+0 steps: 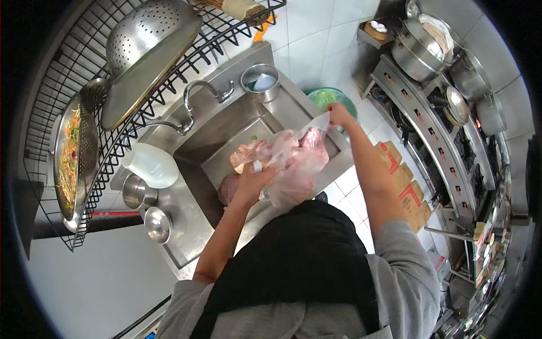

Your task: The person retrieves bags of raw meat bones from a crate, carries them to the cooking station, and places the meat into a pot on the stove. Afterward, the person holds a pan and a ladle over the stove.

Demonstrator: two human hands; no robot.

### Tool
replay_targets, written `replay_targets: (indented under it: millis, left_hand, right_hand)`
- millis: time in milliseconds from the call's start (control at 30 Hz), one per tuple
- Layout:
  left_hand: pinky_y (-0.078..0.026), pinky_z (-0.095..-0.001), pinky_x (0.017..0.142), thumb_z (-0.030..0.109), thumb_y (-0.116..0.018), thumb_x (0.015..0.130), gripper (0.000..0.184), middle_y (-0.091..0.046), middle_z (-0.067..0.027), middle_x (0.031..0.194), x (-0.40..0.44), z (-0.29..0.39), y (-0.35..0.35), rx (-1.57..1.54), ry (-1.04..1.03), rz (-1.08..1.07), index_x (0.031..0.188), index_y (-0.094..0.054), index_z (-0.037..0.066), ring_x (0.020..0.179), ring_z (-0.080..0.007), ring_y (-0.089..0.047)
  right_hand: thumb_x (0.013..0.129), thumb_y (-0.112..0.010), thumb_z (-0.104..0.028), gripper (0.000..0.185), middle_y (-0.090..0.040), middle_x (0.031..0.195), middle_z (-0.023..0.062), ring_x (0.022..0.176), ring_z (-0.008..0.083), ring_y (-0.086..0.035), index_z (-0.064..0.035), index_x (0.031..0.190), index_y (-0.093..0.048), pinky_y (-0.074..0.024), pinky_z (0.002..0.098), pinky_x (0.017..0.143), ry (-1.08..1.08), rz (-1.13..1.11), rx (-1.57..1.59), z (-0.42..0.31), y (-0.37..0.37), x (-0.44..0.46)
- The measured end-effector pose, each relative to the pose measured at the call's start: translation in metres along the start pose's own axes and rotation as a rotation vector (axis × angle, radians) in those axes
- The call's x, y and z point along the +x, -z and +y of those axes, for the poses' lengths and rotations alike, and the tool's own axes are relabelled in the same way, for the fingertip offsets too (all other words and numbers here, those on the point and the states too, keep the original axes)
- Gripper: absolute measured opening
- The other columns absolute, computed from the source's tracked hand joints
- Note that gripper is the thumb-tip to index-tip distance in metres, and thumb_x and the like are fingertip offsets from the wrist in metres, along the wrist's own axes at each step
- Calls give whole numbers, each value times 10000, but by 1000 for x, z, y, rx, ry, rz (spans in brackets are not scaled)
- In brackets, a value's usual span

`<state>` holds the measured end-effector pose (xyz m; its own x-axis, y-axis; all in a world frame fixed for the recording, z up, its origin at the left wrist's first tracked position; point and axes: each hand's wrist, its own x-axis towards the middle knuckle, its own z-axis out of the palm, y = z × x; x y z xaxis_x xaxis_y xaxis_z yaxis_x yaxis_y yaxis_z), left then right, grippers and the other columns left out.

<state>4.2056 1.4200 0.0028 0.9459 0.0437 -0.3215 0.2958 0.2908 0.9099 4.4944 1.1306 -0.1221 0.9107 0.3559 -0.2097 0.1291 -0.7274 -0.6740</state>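
Note:
A clear plastic bag (pixel 296 178) with pink raw meat (pixel 313 138) in it hangs over the right part of the steel sink (pixel 195 169). My right hand (pixel 340 114) is closed on the bag's upper corner, pulling it up. Lower down, the fingers of my left hand (pixel 255 182) are closed on the bag's near left side, by a small white piece I cannot identify. More pale pink meat shows through the plastic left of the main lump. Below my left wrist, a reddish-brown round piece (pixel 228 189) rests in the sink, partly hidden.
Behind the sink stand a curved faucet (pixel 189 101) and a steel pot (pixel 260 82). A white plastic jug (pixel 153 165) and steel bowls (pixel 158 225) occupy the left counter. Overhead left, a wire rack (pixel 121 144) holds a colander (pixel 147 34). A stove (pixel 426 121) with pots lies right.

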Motion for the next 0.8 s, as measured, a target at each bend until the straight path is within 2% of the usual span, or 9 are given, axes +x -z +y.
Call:
replay_targets:
  millis: [33, 167, 233, 367, 500, 600, 667, 733, 800]
  left_hand:
    - [-489, -264, 724, 201, -731, 786, 594, -583, -82, 1050, 9, 5, 3, 39, 16, 5, 1270, -478, -32, 843, -135, -593]
    - [-479, -267, 710, 217, -728, 790, 574, -575, -79, 1076, 34, 23, 11, 225, 27, -25, 1265, -515, -25, 886, -127, -580]
    - [-470, -269, 693, 221, -714, 794, 552, -572, -75, 1074, 38, 25, 8, 268, 13, -59, 1255, -532, -23, 880, -124, -571]
    - [-456, -283, 672, 182, -653, 821, 446, -566, -46, 1022, 42, 18, 16, 444, -255, -2, 1205, -562, -25, 815, -125, -553]
    - [-452, -287, 664, 141, -596, 850, 270, -554, -12, 978, 48, -7, 29, -445, -87, 156, 1069, -612, -18, 773, -114, -534]
    - [-444, -271, 639, 145, -587, 859, 193, -568, -12, 938, 44, -6, 18, -411, -33, 274, 978, -627, -1, 732, -111, -523]
    - [-425, -258, 612, 159, -586, 868, 168, -567, -4, 869, 35, -4, 4, 221, -364, 150, 935, -633, 13, 700, -96, -504]
    - [-405, -248, 588, 175, -585, 877, 165, -558, 8, 804, 24, 10, -17, 449, -351, 26, 900, -642, 22, 676, -80, -486]
    - [-384, -242, 568, 193, -583, 887, 181, -540, 25, 741, 10, 28, -39, 272, 14, -70, 874, -652, 26, 659, -66, -470]
  right_hand:
    - [571, -753, -97, 492, -687, 925, 103, 862, 260, -653, -50, 1047, -640, -518, 361, 756, -88, -177, 224, -42, 30, -31]
    - [740, -704, -141, 450, -544, 1279, 128, 1204, 211, -498, -44, 1164, -588, -394, 341, 1011, 400, -159, 357, -125, 69, -129]
    - [764, -716, -198, 422, -589, 1174, 139, 1124, 272, -550, -41, 1136, -590, -413, 381, 982, 710, -97, 217, -157, 30, -158]
    - [817, -686, -260, 293, -616, 980, 143, 977, 346, -579, -27, 985, -628, -432, 429, 915, 800, -88, 91, -174, -53, -178]
    - [833, -664, -223, 246, -614, 971, 162, 976, 355, -578, -27, 978, -637, -438, 435, 896, 667, -91, 236, -159, -60, -203]
    - [841, -641, -180, 232, -621, 957, 147, 936, 336, -596, -33, 1021, -628, -454, 418, 851, 655, 35, 243, -148, -38, -202]
    - [829, -634, -170, 244, -626, 952, 149, 924, 338, -605, -34, 1032, -628, -467, 423, 835, 704, 370, 146, -171, -24, -173]
    - [798, -634, -182, 259, -640, 958, 152, 916, 343, -620, -50, 1021, -637, -487, 431, 809, 817, 380, -13, -182, -37, -135]
    - [797, -619, -199, 212, -653, 950, 154, 917, 352, -624, -69, 960, -657, -499, 447, 792, 781, 200, -182, -171, -61, -89]
